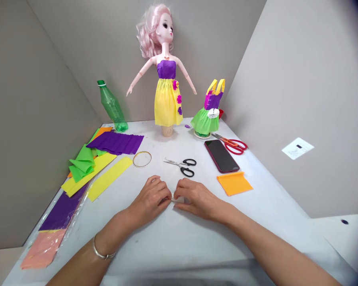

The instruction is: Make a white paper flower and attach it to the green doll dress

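Observation:
Close together at the middle of the table, my left hand (153, 198) and my right hand (198, 198) both have their fingers closed on a small white piece (179, 198). Mostly hidden by the fingers, it looks thin like paper, but I cannot make out its exact kind. Just beyond the hands lie black-handled scissors (183, 165), blades pointing left. A gold-coloured ring (142, 152) rests flat to the left of them. To the right of my right hand is an orange crepe paper piece (235, 184).
At the back stand a green bottle (112, 105), a doll (167, 95) in a purple and yellow dress, and a small green dress (207, 119). A phone (221, 155) and red-handled scissors (235, 145) lie right. Coloured paper sheets (101, 171) cover the left side.

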